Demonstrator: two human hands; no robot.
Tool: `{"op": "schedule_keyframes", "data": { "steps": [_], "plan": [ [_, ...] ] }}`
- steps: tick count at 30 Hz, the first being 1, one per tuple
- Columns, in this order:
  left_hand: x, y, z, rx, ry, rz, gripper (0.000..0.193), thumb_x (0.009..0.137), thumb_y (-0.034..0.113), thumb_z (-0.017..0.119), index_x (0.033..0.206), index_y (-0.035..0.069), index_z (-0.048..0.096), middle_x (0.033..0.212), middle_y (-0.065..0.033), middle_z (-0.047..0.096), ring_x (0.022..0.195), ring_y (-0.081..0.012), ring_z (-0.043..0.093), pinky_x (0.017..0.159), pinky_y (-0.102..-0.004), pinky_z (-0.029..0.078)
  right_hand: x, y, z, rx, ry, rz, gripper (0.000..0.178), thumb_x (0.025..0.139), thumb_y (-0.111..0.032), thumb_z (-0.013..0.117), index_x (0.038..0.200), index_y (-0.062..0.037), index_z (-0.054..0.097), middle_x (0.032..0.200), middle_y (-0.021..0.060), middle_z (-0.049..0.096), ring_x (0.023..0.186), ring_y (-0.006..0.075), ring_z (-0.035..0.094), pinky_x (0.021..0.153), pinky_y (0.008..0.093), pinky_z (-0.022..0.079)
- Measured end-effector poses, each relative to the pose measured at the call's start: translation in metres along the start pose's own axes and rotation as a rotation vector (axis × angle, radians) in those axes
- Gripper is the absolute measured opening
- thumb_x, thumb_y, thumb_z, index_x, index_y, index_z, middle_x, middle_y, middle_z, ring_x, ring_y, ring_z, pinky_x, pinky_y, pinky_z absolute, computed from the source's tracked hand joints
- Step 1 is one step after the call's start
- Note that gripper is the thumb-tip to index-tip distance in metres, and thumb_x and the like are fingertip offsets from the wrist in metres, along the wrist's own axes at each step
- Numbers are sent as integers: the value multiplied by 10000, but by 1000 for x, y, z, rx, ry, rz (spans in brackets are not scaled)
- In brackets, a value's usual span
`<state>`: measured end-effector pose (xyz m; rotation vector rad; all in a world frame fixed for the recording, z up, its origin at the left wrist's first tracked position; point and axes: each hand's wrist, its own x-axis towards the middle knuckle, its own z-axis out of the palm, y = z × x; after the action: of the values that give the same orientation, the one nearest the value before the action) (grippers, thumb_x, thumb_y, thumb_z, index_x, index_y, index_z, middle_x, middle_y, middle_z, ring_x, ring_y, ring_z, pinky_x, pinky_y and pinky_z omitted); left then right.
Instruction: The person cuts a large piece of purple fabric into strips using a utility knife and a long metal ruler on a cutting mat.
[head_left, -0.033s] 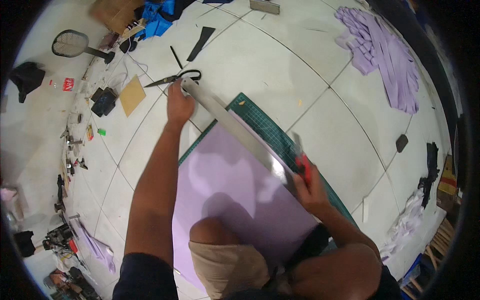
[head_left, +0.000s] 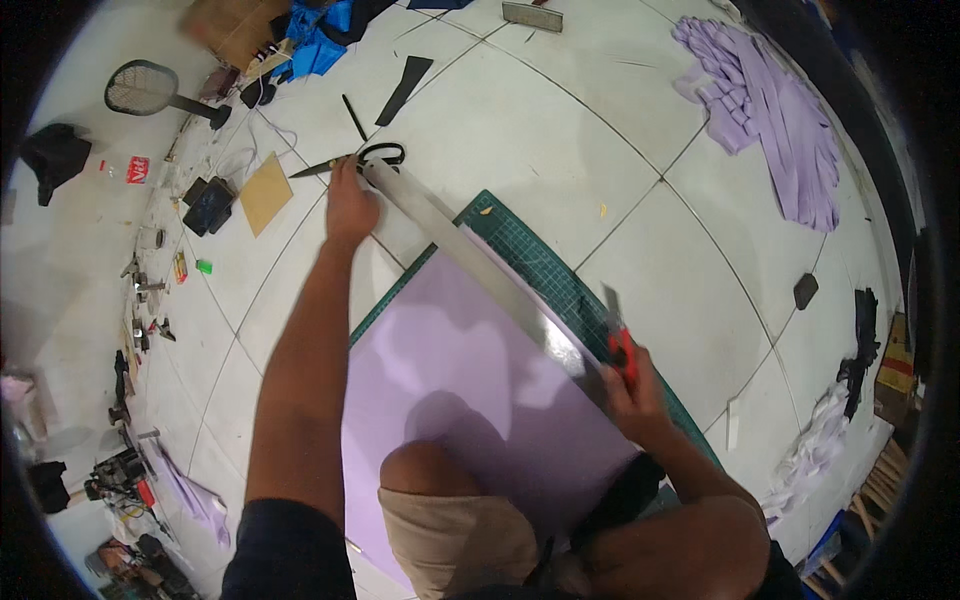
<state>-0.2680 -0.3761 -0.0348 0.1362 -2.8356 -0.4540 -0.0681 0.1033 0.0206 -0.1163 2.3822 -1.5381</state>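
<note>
A lilac fabric sheet (head_left: 430, 330) lies over a green cutting mat (head_left: 525, 250) on the floor. Across both runs a long metal ruler (head_left: 500, 285), slanting from upper left to lower right. Beside its upper end is my left hand (head_left: 352, 208), fingers stretched forward; the fingertips meet the middle of black-handled scissors (head_left: 385, 155). My right hand (head_left: 637, 395) grips a red utility knife (head_left: 622, 350), blade pointing up and away, above the mat just right of the ruler. My bare knee rests over the lilac sheet's near part.
Lilac strips (head_left: 770, 130) are heaped at the far right. Left of the scissors lie a tan square (head_left: 265, 195) and a black box-like object (head_left: 208, 205). A dark strip (head_left: 403, 90) lies beyond them. A dark flat piece (head_left: 805, 290) is on the right-hand tiles.
My right hand and the knife have shifted slightly right, away from the ruler, and the blade shows more clearly. My left hand has slid a little left from the ruler's end.
</note>
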Motion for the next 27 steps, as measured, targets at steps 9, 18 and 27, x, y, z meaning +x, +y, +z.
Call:
{"op": "schedule_keyframes", "data": {
  "steps": [9,18,27],
  "plan": [
    [49,-57,-1,119,-128,238,370,902,212,712,1258,112,689,1102,-134,709,1024,-344,674,864,-434,547,-113,38,-93,-104,94,681,420,1016,-209,583,1370,-36,439,877,104,620,728,174,627,662,356,515],
    [68,-64,7,232,85,-66,776,872,361,732,1481,-4,418,1361,-266,556,1252,-424,543,1051,-492,457,-51,-1,-66,-251,-167,518,441,1007,-200,592,1382,-20,443,1038,262,664,941,429,688,814,491,532],
    [-78,140,-46,148,-540,53,1086,710,465,899,1474,-81,355,1494,-291,428,1402,-415,420,1178,-464,356,80,-37,12,-373,-262,95,296,1018,-254,526,1175,-12,456,816,266,665,773,478,677,711,573,519]
  ]
}}
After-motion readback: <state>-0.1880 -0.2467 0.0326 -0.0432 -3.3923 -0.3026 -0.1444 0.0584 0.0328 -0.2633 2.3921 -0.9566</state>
